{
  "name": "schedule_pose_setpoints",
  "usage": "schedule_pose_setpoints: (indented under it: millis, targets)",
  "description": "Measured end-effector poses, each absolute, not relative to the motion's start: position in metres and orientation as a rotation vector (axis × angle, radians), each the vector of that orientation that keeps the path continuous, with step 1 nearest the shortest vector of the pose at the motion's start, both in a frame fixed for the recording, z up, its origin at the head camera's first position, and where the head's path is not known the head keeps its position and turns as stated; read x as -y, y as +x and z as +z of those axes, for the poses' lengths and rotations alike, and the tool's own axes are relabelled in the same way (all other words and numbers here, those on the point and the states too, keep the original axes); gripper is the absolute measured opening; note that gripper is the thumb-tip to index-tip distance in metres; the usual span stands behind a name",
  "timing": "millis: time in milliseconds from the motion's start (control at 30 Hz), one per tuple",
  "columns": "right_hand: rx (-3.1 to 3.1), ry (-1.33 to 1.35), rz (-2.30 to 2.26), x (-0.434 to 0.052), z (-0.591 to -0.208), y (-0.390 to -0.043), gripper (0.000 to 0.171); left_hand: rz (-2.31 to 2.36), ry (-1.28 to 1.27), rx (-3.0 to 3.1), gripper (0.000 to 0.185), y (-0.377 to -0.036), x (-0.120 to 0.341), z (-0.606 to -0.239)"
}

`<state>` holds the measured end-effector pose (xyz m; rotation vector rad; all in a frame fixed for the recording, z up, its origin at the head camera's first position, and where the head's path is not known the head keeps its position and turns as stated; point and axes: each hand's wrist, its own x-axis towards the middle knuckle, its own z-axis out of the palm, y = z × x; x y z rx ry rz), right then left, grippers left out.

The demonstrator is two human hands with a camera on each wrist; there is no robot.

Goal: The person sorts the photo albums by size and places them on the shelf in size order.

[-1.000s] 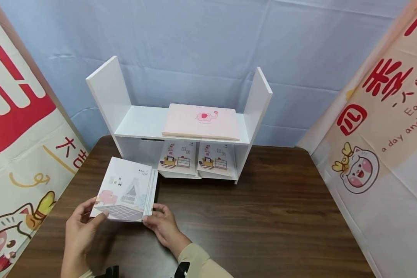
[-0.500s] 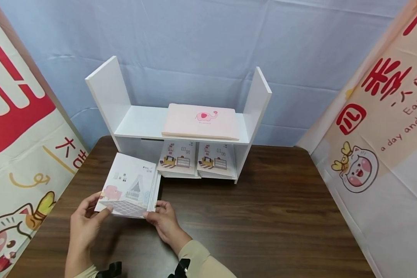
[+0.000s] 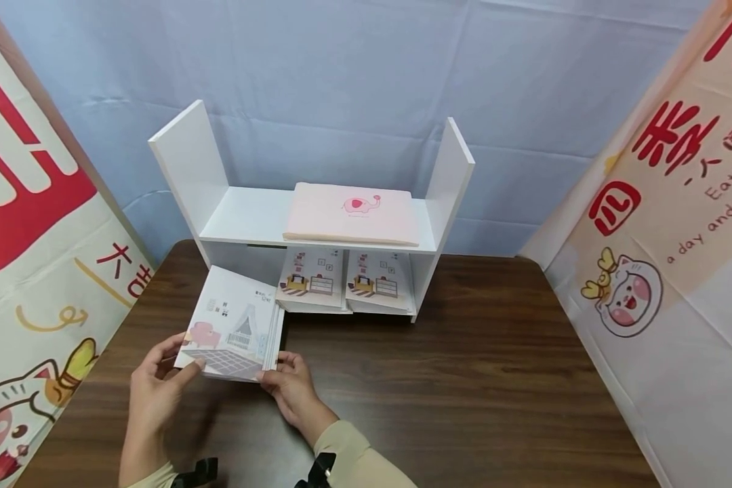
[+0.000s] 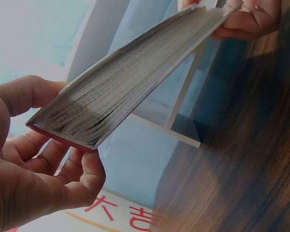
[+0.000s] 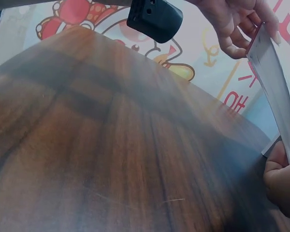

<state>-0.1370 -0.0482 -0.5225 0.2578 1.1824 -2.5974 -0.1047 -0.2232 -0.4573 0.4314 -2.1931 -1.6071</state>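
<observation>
Books (image 3: 234,332) in a thin stack are held just above the desk (image 3: 463,379), pinched at the near left corner by the left hand (image 3: 155,390) and at the near right corner by the right hand (image 3: 293,386), close in front of the white shelf (image 3: 244,217). Because only the near edge is gripped, the far end is likely to sag, and the loose copies could be fanned apart or knocked against the shelf's lower books (image 3: 312,278).

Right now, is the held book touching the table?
Apart. In the left wrist view the book hangs between the left hand and right hand, with the shelf and backdrop visible beneath it, clear of the table.
</observation>
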Motion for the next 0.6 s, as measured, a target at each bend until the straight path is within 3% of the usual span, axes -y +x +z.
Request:
schedule_pose_setpoints:
  millis: [600]
  targets:
    - [-1.116,0.288,-2.611,0.043,-0.525,-0.150,0.055,-1.684,0.365,2.163,0.048,-0.119,0.221,-0.460]
